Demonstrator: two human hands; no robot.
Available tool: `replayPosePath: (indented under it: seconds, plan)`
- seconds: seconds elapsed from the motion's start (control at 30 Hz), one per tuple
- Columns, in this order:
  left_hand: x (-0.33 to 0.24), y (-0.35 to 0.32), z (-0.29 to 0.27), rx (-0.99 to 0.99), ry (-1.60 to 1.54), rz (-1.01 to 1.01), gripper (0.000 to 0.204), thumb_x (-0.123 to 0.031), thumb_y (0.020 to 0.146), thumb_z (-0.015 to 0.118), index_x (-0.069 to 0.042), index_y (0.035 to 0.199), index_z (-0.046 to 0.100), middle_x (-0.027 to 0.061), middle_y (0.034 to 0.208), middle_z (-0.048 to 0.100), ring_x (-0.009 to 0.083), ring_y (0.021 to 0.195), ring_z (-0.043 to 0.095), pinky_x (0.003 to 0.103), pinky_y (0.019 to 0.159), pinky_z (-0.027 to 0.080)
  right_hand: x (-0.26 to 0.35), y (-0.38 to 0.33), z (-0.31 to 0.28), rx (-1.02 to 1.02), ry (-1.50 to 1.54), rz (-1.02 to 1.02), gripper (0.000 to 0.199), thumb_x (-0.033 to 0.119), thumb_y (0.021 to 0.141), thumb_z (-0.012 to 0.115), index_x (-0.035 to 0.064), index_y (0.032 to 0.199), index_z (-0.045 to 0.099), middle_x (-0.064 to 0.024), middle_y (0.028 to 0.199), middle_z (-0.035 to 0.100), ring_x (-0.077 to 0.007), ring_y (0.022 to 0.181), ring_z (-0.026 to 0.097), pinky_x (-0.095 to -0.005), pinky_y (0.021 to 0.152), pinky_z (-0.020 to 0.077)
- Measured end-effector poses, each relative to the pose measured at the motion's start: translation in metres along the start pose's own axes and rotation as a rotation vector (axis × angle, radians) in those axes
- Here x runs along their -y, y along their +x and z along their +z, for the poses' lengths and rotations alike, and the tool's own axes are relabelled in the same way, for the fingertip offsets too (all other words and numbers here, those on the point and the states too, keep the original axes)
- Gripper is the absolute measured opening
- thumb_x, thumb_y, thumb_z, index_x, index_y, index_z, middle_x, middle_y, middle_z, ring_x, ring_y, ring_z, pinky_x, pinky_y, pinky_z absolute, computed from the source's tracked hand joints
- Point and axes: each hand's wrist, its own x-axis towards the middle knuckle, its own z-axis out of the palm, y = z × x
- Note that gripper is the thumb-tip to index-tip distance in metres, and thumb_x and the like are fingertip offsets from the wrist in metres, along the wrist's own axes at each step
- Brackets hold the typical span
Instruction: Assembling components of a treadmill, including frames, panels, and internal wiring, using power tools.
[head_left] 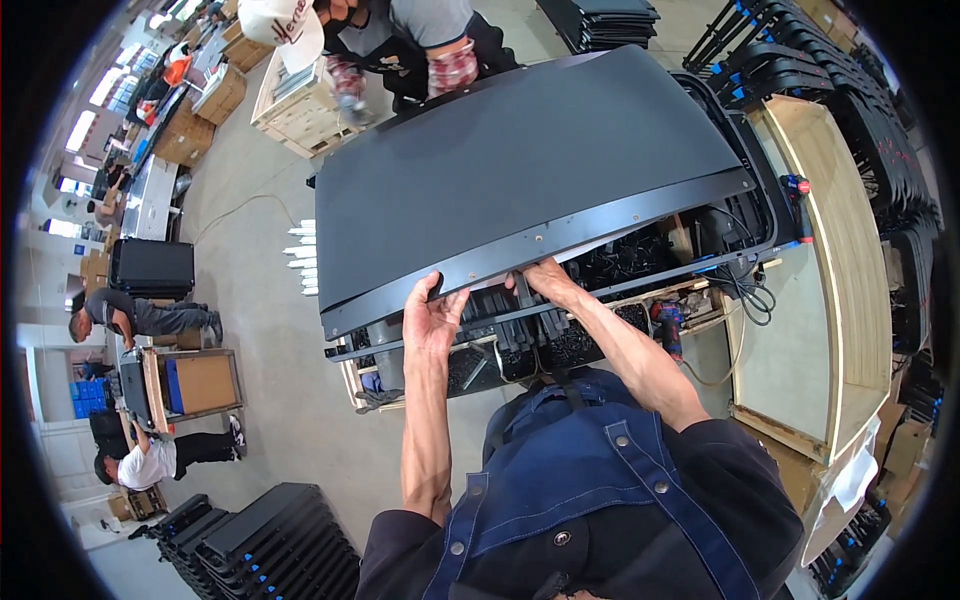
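- The large dark panel (530, 160) lies tilted over the open frame (560, 300), its near edge raised and not yet seated; a co-worker's hands (452, 68) grip the far edge.
- The left hand (432, 318) clasps the panel's near rim from below, fingers curled over the edge strip.
- The right hand (545, 280) is tucked under the same rim; its grip is partly hidden, so its closure cannot be told.
- Judgement: the panel is carried but not yet lowered or fastened; screw holes along the strip appear unfilled.
- Packages: brown cardboard boxes (190, 130) far left; a wooden crate (295, 105) far centre; a black case (152, 268) left; a brown board in a crate (205, 383) near left.
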Motion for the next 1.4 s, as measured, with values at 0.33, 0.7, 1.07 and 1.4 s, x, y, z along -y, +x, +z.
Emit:
replayPosePath:
  seconds: [0.33,0.7,1.07,1.4]
  plan:
    - [0.014,0.008,-0.006,-0.028,-0.042,0.006,0.022,-0.012,0.09,0.07,-0.004,0.11,0.065,0.0141,0.113,0.071,0.0311,0.107,0.07,0.049,0.098,0.056,0.008,0.005,-0.004,-0.041,-0.067,0.146,0.038,0.038,0.104,0.054,0.0018,0.114,0.06,-0.0082,0.083,0.066,-0.0156,0.071,0.067,-0.0303,0.056,0.0584]
    - [0.042,0.011,-0.028,-0.163,-0.088,0.175,0.044,-0.029,0.101,0.059,-0.002,0.134,0.05,0.0215,0.131,0.059,0.0357,0.119,0.063,0.053,0.106,0.049,0.003,-0.104,-0.287,-0.545,0.832,-0.22,0.039,0.042,0.096,0.068,0.0073,0.113,0.063,-0.0098,0.105,0.064,-0.0215,0.096,0.063,-0.0342,0.077,0.0569]
    - [0.061,0.02,-0.044,-0.25,0.006,0.414,0.042,-0.028,0.104,0.059,0.005,0.127,0.048,0.0229,0.122,0.062,0.04,0.104,0.069,0.053,0.086,0.06,0.038,-0.103,-0.361,-0.873,0.055,0.028,0.044,0.044,0.094,0.07,0.0017,0.106,0.067,-0.0005,0.074,0.062,-0.0077,0.05,0.051,-0.0178,0.039,0.0408]
    - [0.041,-0.002,-0.068,-0.332,0.183,0.467,0.038,-0.031,0.103,0.06,0.003,0.117,0.051,0.0175,0.106,0.066,0.0292,0.089,0.072,0.043,0.077,0.063,-0.002,-0.152,-0.337,-0.916,-0.452,-0.131,0.048,0.039,0.097,0.069,-0.0066,0.081,0.069,0.0002,0.068,0.057,-0.0093,0.065,0.043,-0.0291,0.06,0.0364]
